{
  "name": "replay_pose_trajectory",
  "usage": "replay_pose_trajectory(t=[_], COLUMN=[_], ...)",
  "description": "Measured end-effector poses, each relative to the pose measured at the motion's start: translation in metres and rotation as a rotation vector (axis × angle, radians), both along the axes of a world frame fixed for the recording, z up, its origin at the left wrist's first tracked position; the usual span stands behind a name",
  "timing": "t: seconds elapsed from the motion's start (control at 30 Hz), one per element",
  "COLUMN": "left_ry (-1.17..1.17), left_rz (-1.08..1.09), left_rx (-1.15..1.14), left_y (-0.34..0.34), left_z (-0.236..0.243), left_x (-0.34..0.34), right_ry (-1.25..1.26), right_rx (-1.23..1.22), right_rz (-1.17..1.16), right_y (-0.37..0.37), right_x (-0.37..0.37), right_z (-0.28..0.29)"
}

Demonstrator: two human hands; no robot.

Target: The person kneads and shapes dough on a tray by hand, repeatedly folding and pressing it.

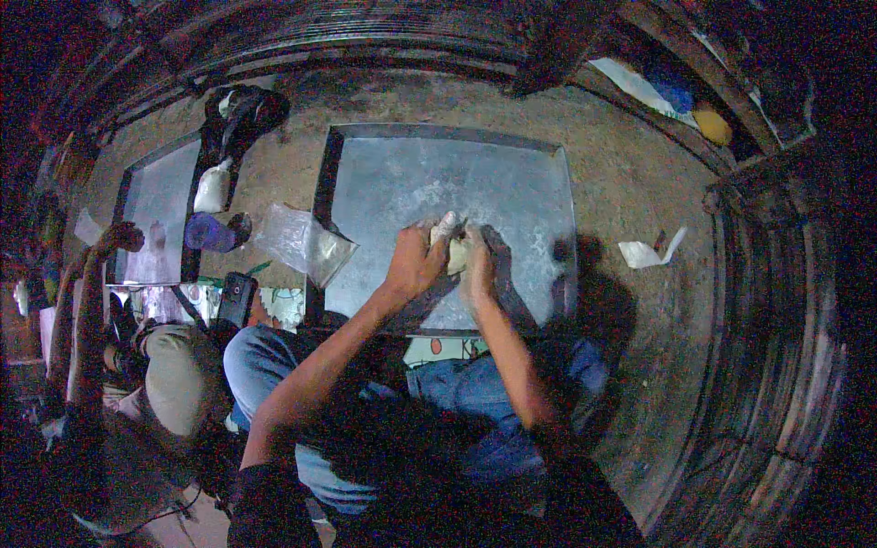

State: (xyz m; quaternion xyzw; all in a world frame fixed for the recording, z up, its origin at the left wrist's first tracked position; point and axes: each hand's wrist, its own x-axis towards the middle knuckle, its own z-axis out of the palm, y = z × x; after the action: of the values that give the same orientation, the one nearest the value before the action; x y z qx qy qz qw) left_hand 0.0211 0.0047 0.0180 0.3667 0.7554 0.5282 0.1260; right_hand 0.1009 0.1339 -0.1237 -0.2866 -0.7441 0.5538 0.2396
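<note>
Both hands work over a shallow square metal tray with white powder on its surface. My left hand is wrapped against a pale lump of dough, its fingers dusted white. My right hand curls round the same lump from the other side. A crumpled clear plastic bag lies over the tray's left rim.
A co-worker's hand reaches over a second tray at left. Between the trays are a white bag, a purple cylinder, dark cloth and a phone. A white packet lies right.
</note>
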Motion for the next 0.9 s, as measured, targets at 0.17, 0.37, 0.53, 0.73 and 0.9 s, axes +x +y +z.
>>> replay_pose_trajectory(t=[0.17, 0.37, 0.53, 0.73, 0.9], left_ry=[-0.101, -0.131, -0.607, -0.714, -0.12], left_rz=[0.108, 0.264, -0.121, -0.335, -0.023], left_rx=[-0.072, -0.058, 0.032, -0.019, -0.07], left_y=[-0.013, -0.026, -0.025, -0.025, -0.01], left_z=[0.003, 0.025, -0.002, -0.017, -0.029], left_x=[-0.022, -0.055, -0.069, -0.062, -0.043], right_ry=[0.023, -0.03, 0.051, 0.162, 0.075], right_rx=[0.045, 0.034, 0.016, -0.054, 0.001], right_rz=[-0.094, -0.152, -0.123, 0.177, 0.206], right_y=[-0.018, -0.021, 0.01, 0.03, 0.007], right_x=[-0.006, 0.005, 0.007, 0.013, 0.012], right_z=[0.082, 0.171, 0.137, 0.147, 0.186])
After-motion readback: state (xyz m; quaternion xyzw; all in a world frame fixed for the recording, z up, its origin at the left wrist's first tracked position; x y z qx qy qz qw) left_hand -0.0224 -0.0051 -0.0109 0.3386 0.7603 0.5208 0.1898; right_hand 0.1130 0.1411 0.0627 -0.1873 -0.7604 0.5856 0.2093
